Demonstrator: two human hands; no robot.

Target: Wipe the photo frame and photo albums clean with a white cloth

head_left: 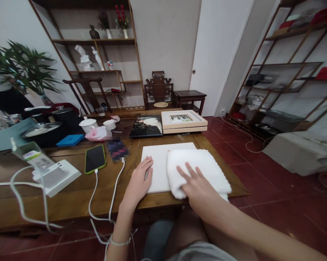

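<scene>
A flat white board [159, 166] lies on the wooden table in front of me. Over its right part rests a folded, fluffy white towel [207, 163], which also reaches past the board's right side. My left hand [140, 177] lies on the board's left edge, fingers stretched out and pointing away from me. On the towel, my right hand [198, 188] presses down with its fingers spread; its thumb is partly hidden. The back of the board's right side cannot be seen beneath the towel.
Beyond the board lie stacked picture frames [185, 125] and a dark photo panel [145, 126]. To the left are a green-cased phone [95, 159], a blurred-out device [117, 149], white charging cables [91, 203], an opened white box [60, 177], a blue box [70, 140] and a lidded pot [42, 132].
</scene>
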